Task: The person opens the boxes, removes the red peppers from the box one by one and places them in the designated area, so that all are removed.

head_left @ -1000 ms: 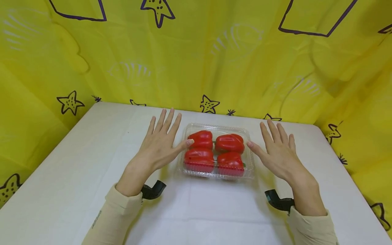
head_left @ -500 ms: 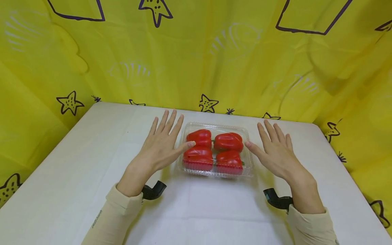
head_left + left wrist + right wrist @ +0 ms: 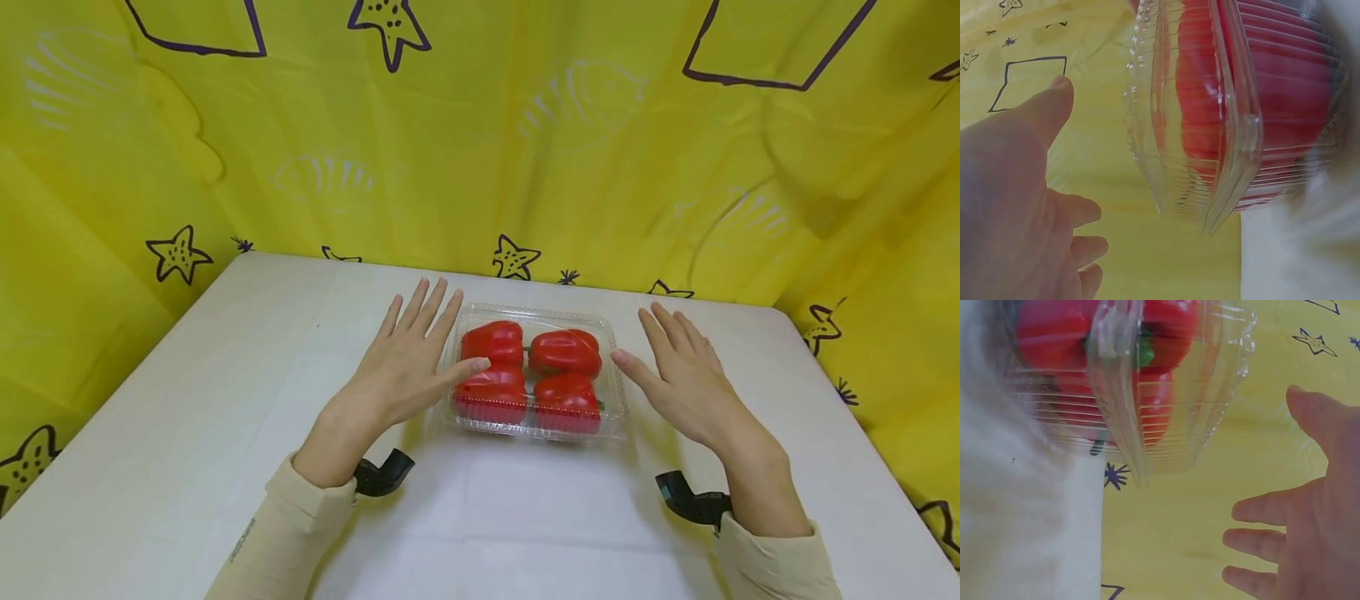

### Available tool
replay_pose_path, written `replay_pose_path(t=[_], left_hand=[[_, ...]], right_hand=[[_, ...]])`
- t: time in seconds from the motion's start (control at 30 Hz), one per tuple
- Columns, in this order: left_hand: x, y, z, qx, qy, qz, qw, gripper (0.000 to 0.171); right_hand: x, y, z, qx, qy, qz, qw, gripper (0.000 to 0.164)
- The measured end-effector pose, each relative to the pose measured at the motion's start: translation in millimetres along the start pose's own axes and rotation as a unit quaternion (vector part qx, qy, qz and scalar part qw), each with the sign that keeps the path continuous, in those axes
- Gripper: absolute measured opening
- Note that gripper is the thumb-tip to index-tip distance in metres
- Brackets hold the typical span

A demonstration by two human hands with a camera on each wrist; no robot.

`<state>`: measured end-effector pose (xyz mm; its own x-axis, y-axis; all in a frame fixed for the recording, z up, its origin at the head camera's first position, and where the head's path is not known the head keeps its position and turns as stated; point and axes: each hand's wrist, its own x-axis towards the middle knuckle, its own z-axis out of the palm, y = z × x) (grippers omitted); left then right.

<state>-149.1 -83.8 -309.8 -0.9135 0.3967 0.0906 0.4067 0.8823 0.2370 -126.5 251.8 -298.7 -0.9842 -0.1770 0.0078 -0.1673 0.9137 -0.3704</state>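
A clear plastic clamshell box (image 3: 540, 429) with its lid down sits on the white table. Several red bell peppers (image 3: 564, 352) lie inside, and a green stem (image 3: 1146, 351) shows through the wall in the right wrist view. My left hand (image 3: 397, 371) hovers at the box's left side, fingers straight and thumb overlapping the lid in the head view. In the left wrist view that hand (image 3: 1016, 206) is apart from the plastic. On the other side my right hand (image 3: 686, 387) is held with fingers extended, its thumb close to the box's right edge. Neither hand holds anything.
The white tabletop (image 3: 187, 433) stretches out on both sides of the box. A yellow curtain (image 3: 450, 150) with drawn starfish and fish hangs behind the table and along its sides. Black curved mounts (image 3: 384, 473) are worn at both wrists.
My left hand has shifted slightly right, nearer the box. The right hand's fingers have drawn a little closer together. The box and peppers stay in place; the head view has shifted slightly.
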Motion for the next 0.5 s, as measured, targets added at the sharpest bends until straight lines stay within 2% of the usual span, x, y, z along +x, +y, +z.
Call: replay_pose_path(t=[0.17, 0.5], left_hand=[[0.2, 3.8, 1.5, -0.003, -0.004, 0.009, 0.9999, 0.094], [2.3, 16.2, 8.2, -0.027, 0.0, 0.074, 0.9969, 0.089]], right_hand=[[-3.3, 0.1, 1.4, 0.02, 0.016, 0.0, 1.0, 0.082], [-16.0, -0.9, 10.3, 0.128, 0.015, -0.01, 0.992, 0.07]])
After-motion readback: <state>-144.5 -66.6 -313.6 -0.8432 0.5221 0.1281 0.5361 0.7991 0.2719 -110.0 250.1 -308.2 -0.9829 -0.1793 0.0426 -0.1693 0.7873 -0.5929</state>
